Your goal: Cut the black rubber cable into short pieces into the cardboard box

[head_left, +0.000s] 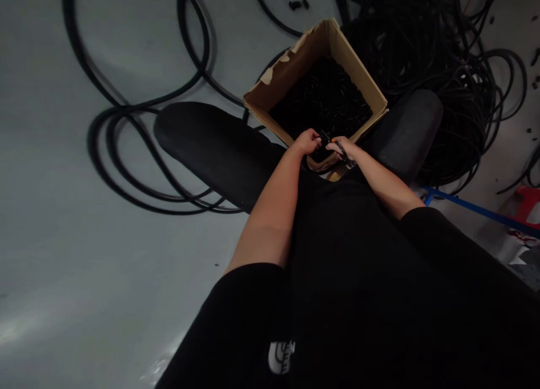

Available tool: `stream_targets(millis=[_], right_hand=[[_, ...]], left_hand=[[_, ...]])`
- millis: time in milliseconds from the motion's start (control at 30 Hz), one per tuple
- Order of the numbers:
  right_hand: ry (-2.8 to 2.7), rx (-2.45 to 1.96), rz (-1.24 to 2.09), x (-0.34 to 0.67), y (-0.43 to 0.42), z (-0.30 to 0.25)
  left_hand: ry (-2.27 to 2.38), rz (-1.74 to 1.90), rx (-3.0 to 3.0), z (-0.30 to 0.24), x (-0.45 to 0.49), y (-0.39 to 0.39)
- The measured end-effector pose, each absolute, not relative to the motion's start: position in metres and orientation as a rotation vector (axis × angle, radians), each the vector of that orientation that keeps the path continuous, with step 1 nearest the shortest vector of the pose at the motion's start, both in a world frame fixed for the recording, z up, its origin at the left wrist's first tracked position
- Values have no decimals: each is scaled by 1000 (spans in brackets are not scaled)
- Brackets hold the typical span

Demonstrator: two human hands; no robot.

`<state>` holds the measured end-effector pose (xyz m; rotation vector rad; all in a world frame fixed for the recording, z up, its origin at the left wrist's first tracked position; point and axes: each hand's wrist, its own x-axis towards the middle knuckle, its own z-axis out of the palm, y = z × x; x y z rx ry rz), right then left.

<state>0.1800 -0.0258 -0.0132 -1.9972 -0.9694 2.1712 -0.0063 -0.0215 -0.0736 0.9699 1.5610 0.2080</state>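
Black cable piece: held at the near rim of a cardboard box of black pieces, pinched in the nearly closed left hand. Right hand: closed on a partly hidden orange-marked tool. Cable coils lay on the floor.

The one head-worn camera looks forward and steeply down over the person's torso at the hands, fairly close.

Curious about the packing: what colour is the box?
The cardboard box is light tan, best seen in the head view.
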Motion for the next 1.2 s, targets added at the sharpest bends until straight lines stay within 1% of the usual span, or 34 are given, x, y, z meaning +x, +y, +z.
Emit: stream_targets(millis=[100,200,333,533,800,1000,1200], right_hand=[[-1210,-2088,2001,177,-27,-6],[-1313,-2081,1982,176,-28,-3],[-1288,-2104,1956,177,-28,-8],[-1037,-2098,2068,174,-27,-13],[-1197,-1953,2132,173,-32,-4],[-1197,-2005,2177,172,-33,-7],[-1173,-2047,2101,173,-32,-1]], left_hand=[[1574,180,974,-77,-6,-21],[1559,188,948,-80,-7,-21],[1558,219,915,-82,-9,-21],[1618,128,1031,-81,-11,-18],[1517,256,785,-66,-9,-19],[1489,249,817,-61,-9,-19],[1482,317,849,-66,-14,-15]])
